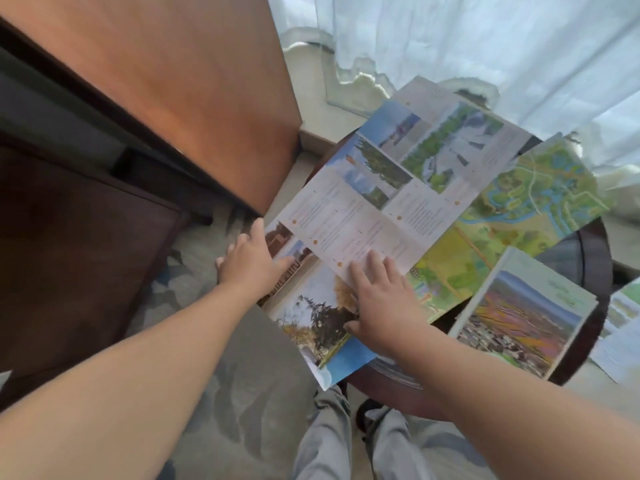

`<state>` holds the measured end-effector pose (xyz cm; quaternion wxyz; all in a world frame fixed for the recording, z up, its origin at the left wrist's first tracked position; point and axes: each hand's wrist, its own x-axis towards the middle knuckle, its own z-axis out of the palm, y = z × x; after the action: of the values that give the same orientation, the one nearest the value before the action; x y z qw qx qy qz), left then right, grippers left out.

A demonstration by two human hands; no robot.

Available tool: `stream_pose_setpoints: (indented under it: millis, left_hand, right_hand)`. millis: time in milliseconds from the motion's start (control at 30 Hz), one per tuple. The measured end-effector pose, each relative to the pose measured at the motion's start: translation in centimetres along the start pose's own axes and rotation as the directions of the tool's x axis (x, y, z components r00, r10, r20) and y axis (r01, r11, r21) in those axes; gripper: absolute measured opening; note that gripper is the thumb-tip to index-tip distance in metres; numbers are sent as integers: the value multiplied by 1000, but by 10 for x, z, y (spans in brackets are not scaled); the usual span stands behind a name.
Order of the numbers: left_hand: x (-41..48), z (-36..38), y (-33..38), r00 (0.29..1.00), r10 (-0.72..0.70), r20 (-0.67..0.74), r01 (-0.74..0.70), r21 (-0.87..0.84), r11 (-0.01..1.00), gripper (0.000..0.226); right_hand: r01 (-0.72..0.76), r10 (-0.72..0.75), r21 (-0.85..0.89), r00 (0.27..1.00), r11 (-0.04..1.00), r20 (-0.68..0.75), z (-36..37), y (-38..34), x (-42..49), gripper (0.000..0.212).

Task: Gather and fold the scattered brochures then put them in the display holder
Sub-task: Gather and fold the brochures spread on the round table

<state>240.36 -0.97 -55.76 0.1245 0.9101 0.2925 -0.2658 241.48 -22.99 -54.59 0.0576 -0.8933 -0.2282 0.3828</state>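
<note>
Head view, looking straight down at a small round dark table [588,258] pretty much buried under paper. Big unfolded brochure [398,188] sprawled across the top, white panels of text plus landscape photos, running from the near-left edge out toward the far side and hanging over the rim a bit. Left hand [247,261] at the brochure's near-left corner, fingers loosely curled, thumb on top of the sheet and fingers going off the edge; can't tell if really pinching or just resting. Right hand [384,303] spread flat, palm down, fingertips pressing on the white text panel, nothing gripped. Underneath, a green and yellow illustrated map [512,216] poking out to the right, also unfolded. Folded brochure [523,317] with a colourful hillside photo lying on the near-right part of the table, well apart from both hands. One more sheet [620,327] peeking in at the right edge of frame, off the table, mostly cut off. Wooden cabinet [166,88] just to the left of the table, sheer white curtain [450,39] behind. Grey trousers [332,441] visible at the bottom, patterned carpet [221,341] underfoot.
</note>
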Motion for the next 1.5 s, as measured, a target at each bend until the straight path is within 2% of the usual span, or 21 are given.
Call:
stream_pose_setpoints:
  millis: [67, 133, 167, 200, 333, 467, 500, 600, 667, 733, 800, 867, 933, 1033, 1100, 1167, 1233, 1333, 1400, 1467, 1500]
  left_hand:
    - [2, -5, -4, 999, -12, -39, 11, -25, 1000, 69]
    - [4, -14, -5, 996, 10, -87, -20, -118, 993, 32]
    - [4, -20, -4, 997, 26, -68, -38, -180, 983, 15]
    - [3, -27, -3, 998, 54, -34, -61, -233, 971, 8]
    - [-4, -59, 12, 980, 191, 59, -166, -291, 942, 13]
    - [-16, -87, 35, 975, 211, 70, -173, -359, 917, 13]
    - [-20, -94, 39, 972, 221, 73, -180, -366, 913, 14]
    - [-30, -111, 46, 962, 254, 99, -191, -424, 885, 18]
    - [-35, -121, 48, 952, 256, 169, -97, -624, 775, 31]
    - [-41, -128, 49, 945, 227, 236, 66, -816, 574, 48]
    - [-43, -129, 49, 967, 167, 190, 91, -877, 471, 51]
    - [-48, -126, 52, 977, 156, 147, 57, -882, 468, 44]
    - [-59, -123, 59, 959, 228, 166, 56, -904, 423, 39]
    - [-77, -125, 78, 905, 383, 182, 84, -962, 258, 56]
    - [-87, -133, 92, 886, 445, 133, 60, -983, 174, 49]
    - [-97, -143, 104, 888, 454, 69, -2, -988, 155, 25]
    - [-106, -151, 114, 908, 419, 1, -70, -986, 153, 13]
    - [-116, -166, 125, 916, 395, -76, -120, -989, 87, 19]
    - [-121, -177, 129, 897, 434, -79, -93, -996, 12, 22]
    - [-125, -187, 132, 864, 499, -69, -37, -997, -75, 26]
    - [-127, -191, 134, 845, 532, -61, -7, -995, -103, 26]
  right_hand:
    - [-8, 8, -15, 1000, 1000, 3, 0, 0, -1, 103]
    - [-20, 20, -28, 1000, 999, 11, -4, -1, -2, 104]
    - [-25, 26, -24, 1000, 999, 16, -7, -4, -2, 105]
    - [-28, 28, -12, 999, 1000, 19, -11, -8, -3, 107]
    - [24, -26, 97, 999, 995, 25, -29, -38, -11, 121]
    - [96, -103, 203, 995, 974, 20, -44, -70, -26, 127]
    - [109, -110, 234, 994, 966, -8, -47, -74, -31, 119]
    - [136, -93, 317, 985, 939, -146, -60, -76, -43, 79]
    - [129, -44, 376, 973, 918, -227, -76, -70, -50, 56]
    - [94, 33, 446, 963, 890, -268, -97, -64, -56, 36]
    - [33, 143, 557, 953, 830, -269, -120, -55, -60, 29]
    - [32, 213, 707, 943, 706, -255, -145, -44, -67, 33]
    - [74, 236, 829, 941, 555, -242, -169, -33, -75, 38]
    - [139, 211, 951, 957, 275, -201, -198, -18, -90, 50]
    - [156, 164, 973, 969, 170, -184, -209, -10, -99, 49]
    - [157, 137, 974, 974, 162, -180, -214, -2, -106, 46]
    - [168, 178, 968, 963, 184, -201, -215, 3, -112, 39]
    - [234, 268, 936, 914, 262, -304, -219, 11, -120, 26]
    - [293, 271, 912, 888, 287, -371, -222, 18, -126, 31]
    - [330, 193, 924, 910, 196, -366, -225, 25, -132, 47]
    - [323, 141, 937, 930, 130, -340, -226, 27, -135, 48]
